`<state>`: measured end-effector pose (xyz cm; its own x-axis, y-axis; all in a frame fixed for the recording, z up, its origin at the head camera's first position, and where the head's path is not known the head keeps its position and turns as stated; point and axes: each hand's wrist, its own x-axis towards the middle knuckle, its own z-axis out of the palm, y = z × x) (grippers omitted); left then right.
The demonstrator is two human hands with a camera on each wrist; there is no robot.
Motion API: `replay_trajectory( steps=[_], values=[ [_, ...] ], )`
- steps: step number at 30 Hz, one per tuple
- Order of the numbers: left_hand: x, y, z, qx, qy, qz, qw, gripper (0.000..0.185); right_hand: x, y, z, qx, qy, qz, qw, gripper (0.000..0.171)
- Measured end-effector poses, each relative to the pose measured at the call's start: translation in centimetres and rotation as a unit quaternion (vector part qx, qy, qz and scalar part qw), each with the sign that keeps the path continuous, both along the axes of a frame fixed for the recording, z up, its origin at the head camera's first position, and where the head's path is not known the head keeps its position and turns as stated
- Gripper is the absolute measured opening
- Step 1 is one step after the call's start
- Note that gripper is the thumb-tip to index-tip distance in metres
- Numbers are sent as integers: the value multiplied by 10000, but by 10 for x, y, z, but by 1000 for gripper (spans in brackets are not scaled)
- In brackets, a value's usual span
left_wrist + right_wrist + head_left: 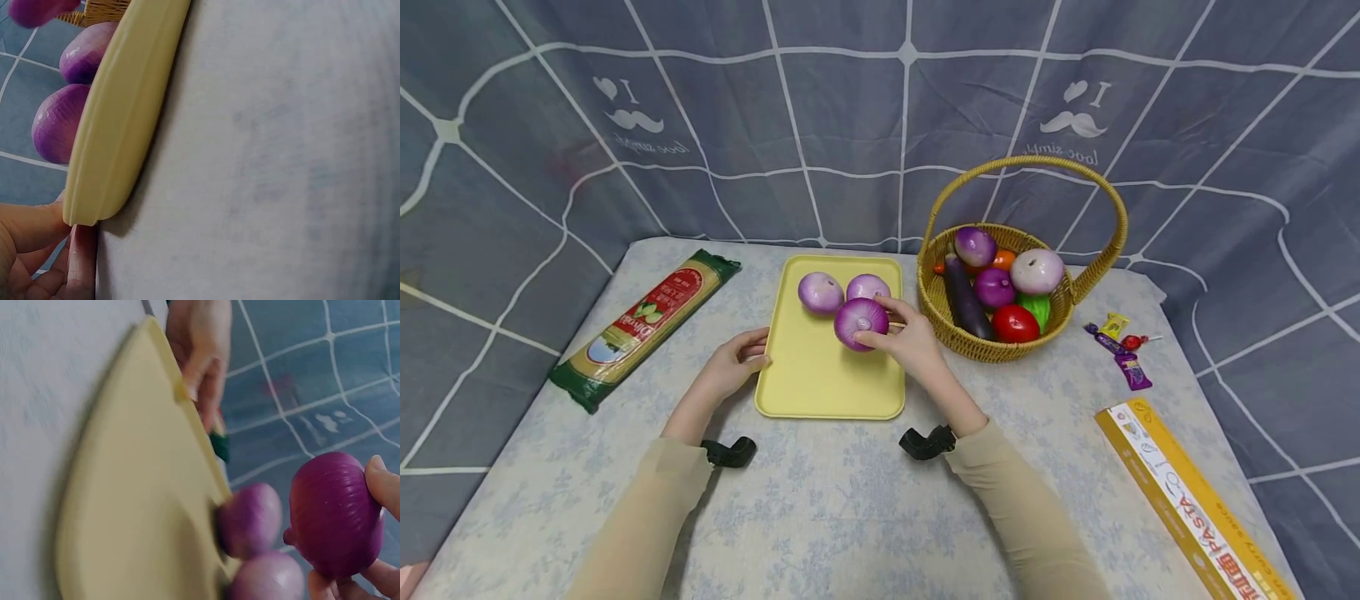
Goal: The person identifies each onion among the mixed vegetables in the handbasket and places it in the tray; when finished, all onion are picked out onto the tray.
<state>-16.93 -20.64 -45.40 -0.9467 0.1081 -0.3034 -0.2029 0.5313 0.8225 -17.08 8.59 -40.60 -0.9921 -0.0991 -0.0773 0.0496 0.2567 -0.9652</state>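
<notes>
A deep purple onion point(861, 324) is held between the thumb and fingers of my right hand point(916, 343), above the yellow tray point(820, 392). Close up in the right wrist view, the same onion point(336, 515) shows its small stem end, raised off the tray. Two paler purple onions, a left one point(820, 293) and a right one point(868, 287), sit side by side towards the tray's far end; the held onion partly covers the right one. My left hand point(730, 367) pinches the tray's left edge, thumb at the rim, as the left wrist view also shows.
Right of the tray stands a wicker basket point(947, 333) with a tall handle, holding an eggplant point(966, 300), a tomato point(1016, 323) and more onions. A pasta packet point(647, 325) lies at left. Wrapped candies point(1132, 372) and a long pasta box point(1195, 500) lie at right.
</notes>
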Motion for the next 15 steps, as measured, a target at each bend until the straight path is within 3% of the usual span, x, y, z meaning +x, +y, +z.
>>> replay_trajectory(
  steps=[15],
  values=[
    [0,1,0,5,53,-24,10000,56,-2,-47,-31,272,-55,317,9991,65]
  ],
)
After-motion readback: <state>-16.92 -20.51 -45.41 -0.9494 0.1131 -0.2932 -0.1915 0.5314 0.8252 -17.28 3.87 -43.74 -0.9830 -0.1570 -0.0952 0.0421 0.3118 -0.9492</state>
